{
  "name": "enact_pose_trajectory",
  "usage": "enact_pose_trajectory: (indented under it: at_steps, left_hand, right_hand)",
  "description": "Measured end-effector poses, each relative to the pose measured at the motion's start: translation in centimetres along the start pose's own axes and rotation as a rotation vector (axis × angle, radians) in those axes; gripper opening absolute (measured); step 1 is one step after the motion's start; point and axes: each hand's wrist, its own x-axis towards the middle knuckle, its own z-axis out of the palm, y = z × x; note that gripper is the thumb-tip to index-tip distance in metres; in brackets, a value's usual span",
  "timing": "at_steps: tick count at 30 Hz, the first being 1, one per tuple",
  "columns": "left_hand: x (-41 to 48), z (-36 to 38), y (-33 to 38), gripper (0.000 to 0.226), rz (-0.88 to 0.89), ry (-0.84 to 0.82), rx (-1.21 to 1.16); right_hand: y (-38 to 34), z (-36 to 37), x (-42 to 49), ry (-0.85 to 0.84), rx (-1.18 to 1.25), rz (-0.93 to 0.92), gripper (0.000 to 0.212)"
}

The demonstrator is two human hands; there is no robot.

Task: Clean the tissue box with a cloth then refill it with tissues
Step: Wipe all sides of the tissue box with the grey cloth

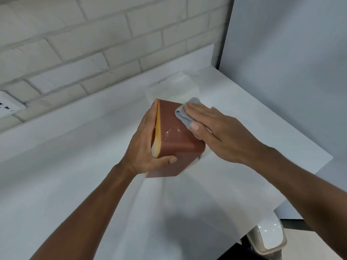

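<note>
A brown tissue box (174, 136) with a tan-yellow face is tipped on its side above the white table (75, 175). My left hand (146, 147) grips its left side, thumb curled along the near edge. White specks dot the brown upper face. A folded grey cloth (183, 114) lies on the box's far right corner, and my right hand (212, 128) presses flat on it with straight fingers. A stack of white tissues (171, 87) lies on the table just behind the box.
A white brick wall (93, 44) runs along the table's far side, with a wall socket (9, 106) at the left. A grey partition (291, 72) stands at the right. A chair armrest (268, 237) shows below the table's right edge.
</note>
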Motion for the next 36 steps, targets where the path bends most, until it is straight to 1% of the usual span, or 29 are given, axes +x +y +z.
enact_pose_trajectory:
  at_steps: [3,6,9,14,17,20,22,25,28,31,33,36]
  left_hand:
    - [0.3,0.3,0.1,0.137,0.009,0.006,0.007]
    - [0.4,0.5,0.3,0.138,0.002,0.009,0.008]
    - [0.3,0.3,0.4,0.138,0.007,-0.007,0.008]
    - [0.3,0.2,0.5,0.131,0.029,-0.029,0.015]
    - [0.5,0.5,0.6,0.133,0.03,-0.032,0.006]
    - [0.5,0.4,0.6,0.134,0.034,-0.042,0.019]
    - [0.1,0.1,0.4,0.133,0.029,-0.044,0.022]
    - [-0.1,0.0,0.4,0.131,0.02,-0.047,0.025]
    - [0.0,0.2,0.4,0.134,0.007,-0.042,0.027]
    - [0.4,0.3,0.7,0.138,0.015,-0.062,0.053]
    - [0.4,0.2,0.8,0.138,0.027,-0.066,0.062]
    - [0.1,-0.1,0.4,0.137,0.023,-0.057,0.045]
  right_hand:
    - [0.0,0.1,-0.8,0.03,0.03,0.048,0.057]
    - [-0.4,0.1,1.2,0.031,0.056,0.054,0.049]
    - [-0.4,0.0,2.5,0.038,0.068,0.028,0.034]
    - [-0.2,-0.4,-0.6,0.089,0.16,-0.007,0.046]
    - [0.4,-0.6,0.0,0.055,0.166,0.081,0.05]
    - [0.3,-0.6,1.4,0.034,0.16,0.148,0.043]
    - [0.1,-0.4,1.0,0.043,0.129,0.102,0.041]
    - [0.6,-0.4,-1.0,0.029,0.092,0.046,0.049]
    - [0.8,-0.5,-0.9,0.049,0.116,0.051,0.055]
    - [0.0,-0.2,2.0,0.003,0.091,0.09,0.054]
    - [-0.8,0.0,3.1,-0.037,0.078,0.059,0.057]
    - [-0.3,-0.1,1.6,-0.055,0.041,0.007,0.06]
